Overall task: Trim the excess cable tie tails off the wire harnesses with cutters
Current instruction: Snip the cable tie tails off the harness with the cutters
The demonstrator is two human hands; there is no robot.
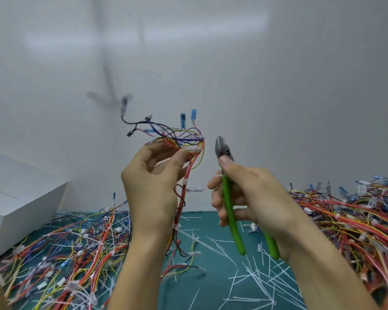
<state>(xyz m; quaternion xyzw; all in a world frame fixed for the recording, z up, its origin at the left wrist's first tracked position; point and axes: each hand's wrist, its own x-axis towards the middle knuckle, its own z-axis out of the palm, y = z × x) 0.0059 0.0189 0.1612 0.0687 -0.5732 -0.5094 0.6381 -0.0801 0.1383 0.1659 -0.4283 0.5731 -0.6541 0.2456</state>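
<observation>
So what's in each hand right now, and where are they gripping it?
The left hand pinches a wire harness near its upper end; the rest dangles. The right hand holds cutters by their green handles.

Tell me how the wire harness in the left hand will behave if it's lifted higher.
Probably floppy: the wire harness droops from the left hand down to the mat. Likely light, since a fingertip pinch holds it. Its loose ends may snag the pile below.

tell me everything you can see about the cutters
The cutters are diagonal side cutters with a dark grey metal head and two bright green, rubbery-looking handles. The right hand grips them upright, head up, handles spreading down toward the green mat. The jaws look nearly closed and bite nothing. They hang just right of the wire harness, not touching it.
</observation>
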